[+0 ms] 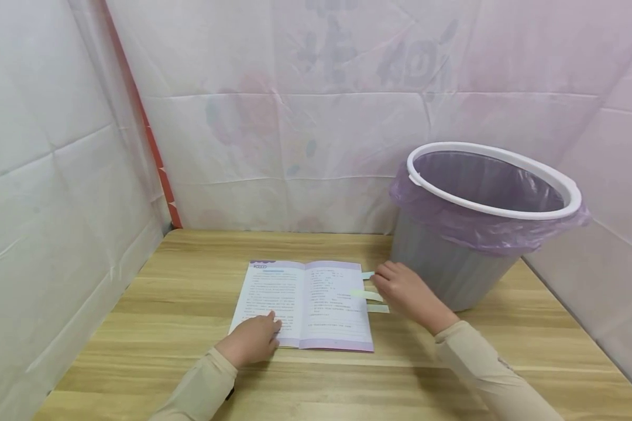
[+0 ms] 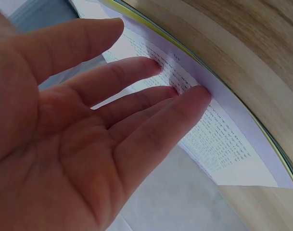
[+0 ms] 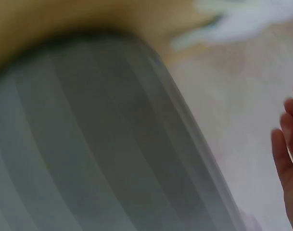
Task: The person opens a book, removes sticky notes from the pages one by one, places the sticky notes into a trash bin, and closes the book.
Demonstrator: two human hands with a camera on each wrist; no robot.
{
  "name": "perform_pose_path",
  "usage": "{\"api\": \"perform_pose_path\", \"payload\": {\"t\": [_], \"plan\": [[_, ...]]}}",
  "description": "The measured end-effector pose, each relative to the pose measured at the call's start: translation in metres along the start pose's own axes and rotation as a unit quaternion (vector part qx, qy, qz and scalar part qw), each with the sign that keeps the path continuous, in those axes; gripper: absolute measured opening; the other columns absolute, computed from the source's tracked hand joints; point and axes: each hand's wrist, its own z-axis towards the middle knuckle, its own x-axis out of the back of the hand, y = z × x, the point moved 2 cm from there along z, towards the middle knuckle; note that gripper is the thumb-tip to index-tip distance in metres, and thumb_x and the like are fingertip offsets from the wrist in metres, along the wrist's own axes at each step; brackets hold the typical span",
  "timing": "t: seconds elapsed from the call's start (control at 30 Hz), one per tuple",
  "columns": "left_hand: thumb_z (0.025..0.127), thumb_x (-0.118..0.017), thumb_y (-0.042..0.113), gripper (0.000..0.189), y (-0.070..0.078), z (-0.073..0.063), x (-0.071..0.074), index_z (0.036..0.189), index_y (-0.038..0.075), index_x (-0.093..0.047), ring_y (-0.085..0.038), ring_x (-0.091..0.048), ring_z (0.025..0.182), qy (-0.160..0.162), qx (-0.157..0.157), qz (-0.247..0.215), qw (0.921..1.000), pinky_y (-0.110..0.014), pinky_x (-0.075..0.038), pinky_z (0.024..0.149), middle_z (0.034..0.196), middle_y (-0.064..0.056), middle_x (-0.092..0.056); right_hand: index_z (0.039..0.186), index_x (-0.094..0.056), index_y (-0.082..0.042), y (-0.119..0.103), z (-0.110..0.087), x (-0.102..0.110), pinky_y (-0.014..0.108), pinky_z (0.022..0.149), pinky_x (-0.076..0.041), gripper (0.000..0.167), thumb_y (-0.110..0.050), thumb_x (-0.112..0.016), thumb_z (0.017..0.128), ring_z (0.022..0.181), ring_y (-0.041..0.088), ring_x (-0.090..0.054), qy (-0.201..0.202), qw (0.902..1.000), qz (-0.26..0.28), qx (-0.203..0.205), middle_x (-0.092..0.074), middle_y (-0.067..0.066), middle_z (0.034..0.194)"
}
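Taking 12 o'clock as the far side of the desk (image 1: 137, 327), we see an open book (image 1: 274, 298) lying flat between the two hands, its printed pages facing up. From the left hand (image 1: 254, 340), the book's middle lies toward 2 o'clock, with that hand at its near left corner. We see this hand spread loosely, fingers nearly straight and gripping nothing, the tips over the print; whether they press the paper we cannot tell.

From the right hand (image 1: 404, 290), the book lies toward 9 o'clock, just beside it. Three tabs reach past the book's 3 o'clock edge: a blue tab (image 1: 367, 275), a yellow-green tab (image 1: 370, 295) and a pale green tab (image 1: 377, 308). The right hand's fingertips meet the blue tab's outer end, but we cannot tell how far they are closed or whether they pinch it. Toward 2 o'clock from that hand stands a grey bin (image 1: 432, 263) with a purple liner (image 1: 469, 229) under a white rim (image 1: 574, 196).
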Motion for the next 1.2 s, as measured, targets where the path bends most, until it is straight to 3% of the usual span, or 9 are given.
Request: {"api": "perform_pose_path", "payload": {"t": [0.03, 0.17, 0.37, 0.77, 1.07, 1.2], "plan": [[0.088, -0.065, 0.008, 0.036, 0.000, 0.000, 0.000, 0.119, -0.011, -0.062, -0.044, -0.055, 0.117, 0.001, -0.001, 0.001, 1.0000, -0.051, -0.044, 0.100, 0.127, -0.033, -0.054, 0.081, -0.062, -0.005, 0.000, -0.003, -0.008, 0.030, 0.059, -0.042, 0.008, -0.001, -0.062, 0.088, 0.074, 0.018, -0.050, -0.020, 0.9997, 0.006, -0.009, -0.055, 0.003, 0.082], [0.088, -0.065, 0.008, 0.036, -0.001, 0.001, 0.000, 0.118, -0.011, -0.062, -0.044, -0.055, 0.116, 0.001, -0.003, 0.007, 1.0000, -0.051, -0.045, 0.099, 0.127, -0.033, -0.055, 0.084, -0.065, -0.006, 0.000, -0.009, -0.031, 0.032, 0.066, -0.047, 0.017, -0.005, -0.080, 0.075, 0.080, 0.019, -0.053, -0.092, 0.9949, 0.014, -0.039, -0.058, 0.003, 0.087], [0.088, -0.065, 0.009, 0.037, -0.001, 0.002, -0.001, 0.119, -0.010, -0.062, -0.044, -0.055, 0.117, 0.000, 0.001, 0.008, 1.0000, -0.051, -0.044, 0.100, 0.127, -0.032, -0.054, 0.086, -0.065, -0.006, -0.001, -0.009, -0.044, 0.039, 0.077, -0.050, 0.022, -0.011, -0.082, 0.073, 0.088, 0.023, -0.056, -0.152, 0.9856, 0.018, -0.070, -0.061, 0.005, 0.094], [0.088, -0.065, 0.009, 0.036, 0.000, 0.000, 0.000, 0.119, -0.010, -0.062, -0.044, -0.055, 0.117, -0.003, 0.006, 0.004, 1.0000, -0.051, -0.044, 0.100, 0.127, -0.033, -0.055, 0.076, -0.058, -0.009, -0.006, -0.008, -0.052, 0.046, 0.082, -0.052, 0.020, -0.006, -0.078, 0.074, 0.079, 0.022, -0.053, -0.151, 0.9860, 0.028, -0.065, -0.054, 0.002, 0.081], [0.088, -0.065, 0.009, 0.037, 0.000, 0.001, 0.000, 0.119, -0.010, -0.062, -0.045, -0.055, 0.116, -0.005, 0.006, 0.002, 1.0000, -0.052, -0.044, 0.100, 0.127, -0.033, -0.054, 0.078, -0.061, -0.006, -0.008, -0.008, -0.058, 0.037, 0.073, -0.050, 0.012, -0.006, -0.072, 0.081, 0.076, 0.022, -0.054, -0.151, 0.9870, -0.025, -0.050, -0.057, 0.004, 0.081], [0.088, -0.065, 0.009, 0.037, 0.000, 0.001, 0.001, 0.119, -0.010, -0.062, -0.045, -0.055, 0.117, -0.006, 0.008, 0.001, 1.0000, -0.052, -0.043, 0.101, 0.128, -0.032, -0.054, 0.077, -0.061, -0.006, -0.008, -0.008, -0.057, 0.037, 0.077, -0.052, 0.014, -0.005, -0.074, 0.079, 0.077, 0.022, -0.056, -0.150, 0.9868, -0.048, -0.038, -0.058, 0.004, 0.081]]}}
